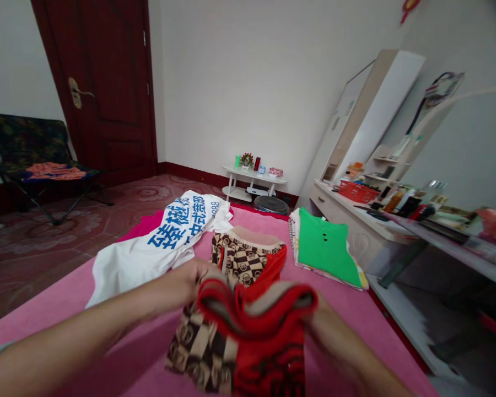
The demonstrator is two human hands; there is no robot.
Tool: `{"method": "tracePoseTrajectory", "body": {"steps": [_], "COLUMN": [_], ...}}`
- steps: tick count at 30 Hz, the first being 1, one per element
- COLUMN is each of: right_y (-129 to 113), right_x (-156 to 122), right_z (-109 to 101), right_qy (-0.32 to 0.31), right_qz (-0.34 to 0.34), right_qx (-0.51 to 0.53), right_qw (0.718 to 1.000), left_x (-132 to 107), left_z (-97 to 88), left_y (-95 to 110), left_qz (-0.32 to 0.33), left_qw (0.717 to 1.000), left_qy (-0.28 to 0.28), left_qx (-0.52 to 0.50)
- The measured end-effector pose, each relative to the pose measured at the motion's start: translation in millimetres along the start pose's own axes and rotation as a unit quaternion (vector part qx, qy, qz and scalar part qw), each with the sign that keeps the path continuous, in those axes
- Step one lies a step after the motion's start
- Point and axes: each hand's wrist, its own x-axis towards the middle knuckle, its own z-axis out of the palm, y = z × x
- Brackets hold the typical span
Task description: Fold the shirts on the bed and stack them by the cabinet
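A red, brown and cream patterned shirt (268,353) is lifted off the bed in front of me, its striped red band bunched into loops. On the left side, my left hand (196,278) is closed on the cloth near this band. My right hand (316,317) grips the other side, its fingers mostly hidden behind the red fabric. Motion blurs both hands. Part of the same patterned cloth (248,262) lies flat on the bed beyond them. To the left is a spread white shirt (136,273) with blue lettering.
A folded green shirt (322,240) tops a small pile of clothes on the right of the pink bed (339,336). Bright pink cloth (144,226) lies partly under the white shirt. A cluttered dressing table (343,204) borders the right side; a folding chair (28,143) stands left.
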Motion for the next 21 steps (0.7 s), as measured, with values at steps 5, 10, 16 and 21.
{"method": "tracePoseTrajectory", "body": {"steps": [5, 10, 16, 21], "right_y": [61.2, 142.2, 138.4, 133.8], "right_x": [91.8, 105.6, 105.6, 104.1], "right_z": [-21.3, -26.3, -21.8, -20.4], "right_qy": [0.227, 0.309, 0.241, 0.187], "right_qz": [0.002, -0.028, -0.029, -0.073], "right_qx": [0.025, -0.119, -0.181, -0.24], "right_qw": [0.974, 0.943, 0.953, 0.95], "left_x": [103.2, 121.0, 124.6, 126.4], "left_z": [-43.3, -33.9, -28.8, -31.6], "left_y": [-57.2, -134.2, -135.5, -135.4], "left_qz": [-0.051, 0.013, 0.011, 0.032], "left_qw": [0.939, 0.879, 0.876, 0.871], "left_qy": [0.319, 0.319, 0.283, 0.323], "left_qx": [0.119, 0.354, 0.39, 0.368]}}
